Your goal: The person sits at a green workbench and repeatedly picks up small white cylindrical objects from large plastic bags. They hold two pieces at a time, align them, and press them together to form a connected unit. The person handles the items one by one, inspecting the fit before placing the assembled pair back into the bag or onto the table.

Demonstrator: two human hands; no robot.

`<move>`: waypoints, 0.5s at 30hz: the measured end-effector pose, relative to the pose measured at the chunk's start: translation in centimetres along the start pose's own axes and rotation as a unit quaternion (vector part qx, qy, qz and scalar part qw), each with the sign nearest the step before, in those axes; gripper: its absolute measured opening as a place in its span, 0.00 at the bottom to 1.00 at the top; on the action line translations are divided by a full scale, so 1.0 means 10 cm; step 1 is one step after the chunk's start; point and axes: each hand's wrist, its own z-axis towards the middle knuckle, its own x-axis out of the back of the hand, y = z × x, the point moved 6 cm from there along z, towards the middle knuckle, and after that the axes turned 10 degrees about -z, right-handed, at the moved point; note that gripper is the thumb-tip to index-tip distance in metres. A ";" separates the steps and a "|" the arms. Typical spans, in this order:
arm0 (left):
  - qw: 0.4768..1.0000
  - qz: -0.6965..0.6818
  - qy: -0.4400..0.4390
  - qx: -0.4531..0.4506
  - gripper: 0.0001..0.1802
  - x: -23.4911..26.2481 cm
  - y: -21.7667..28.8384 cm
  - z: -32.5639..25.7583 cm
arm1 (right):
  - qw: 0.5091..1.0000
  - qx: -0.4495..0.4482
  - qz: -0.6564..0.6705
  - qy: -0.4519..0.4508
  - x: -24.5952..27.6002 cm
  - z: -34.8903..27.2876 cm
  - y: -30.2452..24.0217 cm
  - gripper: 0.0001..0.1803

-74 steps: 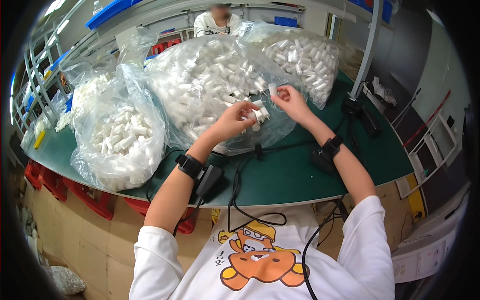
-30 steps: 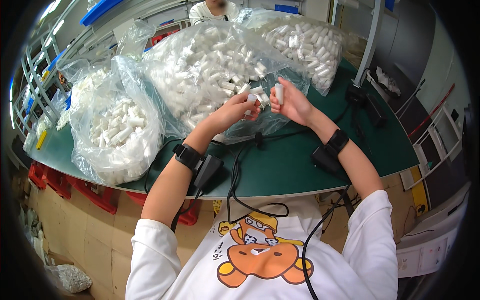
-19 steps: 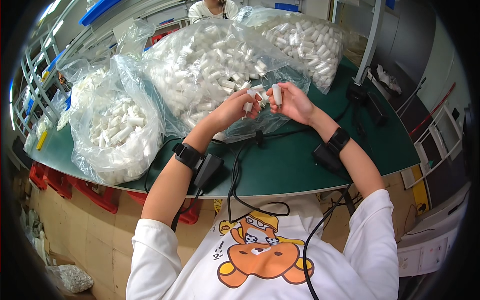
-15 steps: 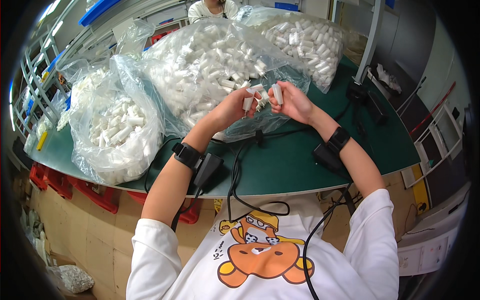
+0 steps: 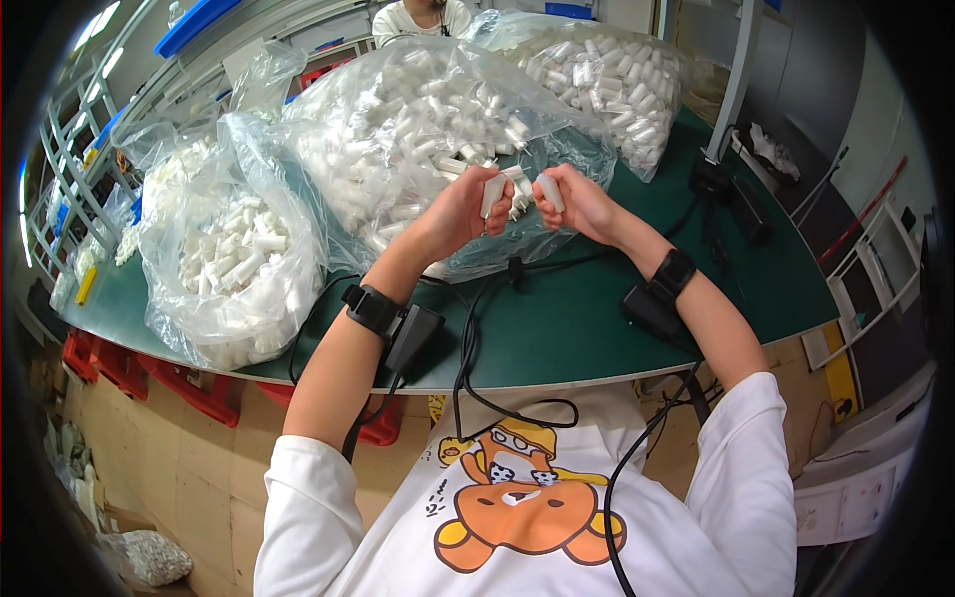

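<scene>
My left hand is closed around a small white plastic tube, which tilts up between thumb and fingers. Close by on its right, my right hand grips another white plastic tube. Both hands hover at the open front of a large clear plastic bag full of similar white pieces. A few loose white pieces show between and behind the hands. Whether the fingers hide further pieces I cannot tell.
An open bag of white pieces stands at the left on the green table. A third full bag sits at the back right. Black cables run from my wrist straps across the table. Another person is beyond the bags.
Both hands have curled tighter around their tubes, and the tubes' tilt has changed slightly. The arms and the bags are nearly where they were.
</scene>
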 end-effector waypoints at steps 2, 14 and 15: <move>1.000 0.000 -0.005 -0.002 0.15 0.01 0.00 0.01 | 1.000 -0.002 0.011 0.007 0.10 0.01 0.06 0.19; 0.996 0.046 0.067 -0.032 0.10 -0.01 0.07 -0.05 | 1.000 -0.004 -0.013 -0.004 0.07 0.00 0.05 0.20; 0.996 0.049 0.073 -0.033 0.10 -0.02 0.07 -0.05 | 1.000 -0.006 -0.015 -0.002 0.07 0.00 0.05 0.20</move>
